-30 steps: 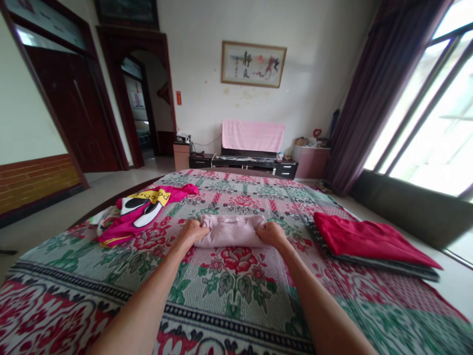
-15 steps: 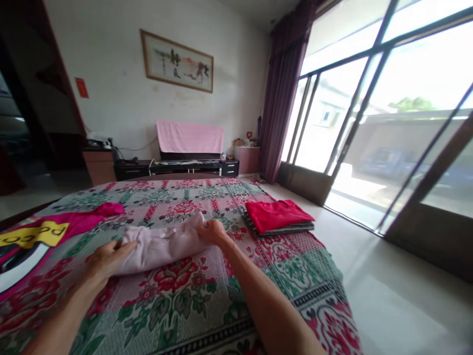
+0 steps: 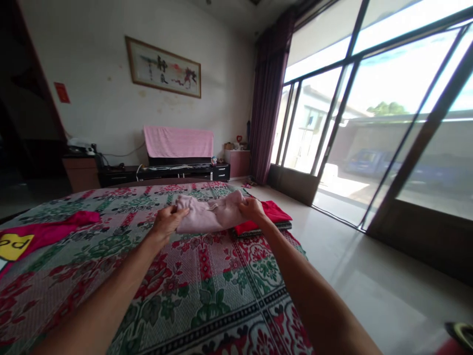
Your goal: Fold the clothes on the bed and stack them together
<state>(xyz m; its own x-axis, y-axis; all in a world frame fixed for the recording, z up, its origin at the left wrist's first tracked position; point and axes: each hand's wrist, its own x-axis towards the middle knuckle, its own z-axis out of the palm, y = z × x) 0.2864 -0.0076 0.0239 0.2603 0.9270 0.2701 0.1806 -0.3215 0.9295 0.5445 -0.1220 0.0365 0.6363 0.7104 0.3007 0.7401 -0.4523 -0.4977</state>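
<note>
A pale pink folded garment [image 3: 209, 215] with a small light tag at its collar is stretched between my two hands, lifted over the cloth. My left hand [image 3: 168, 222] pinches its left end. Its right end is gripped by my right hand [image 3: 253, 208], which is over the near-left part of a folded stack. On top of that stack lies a red folded garment [image 3: 275, 214], with dark patterned fabric [image 3: 284, 226] beneath it. The pale garment hides the stack's left part.
A flowered cloth [image 3: 207, 276] covers the table. At the left lies a magenta garment [image 3: 70, 224] with a yellow lettered patch. Behind stand a low black cabinet [image 3: 121, 176] and a pink towel [image 3: 179, 141] over a flat panel. Glass doors [image 3: 340, 128] are at the right.
Both hands have lifted the pale pink garment off the cloth and carried it right, towards the red stack. The view has turned slightly to the right.
</note>
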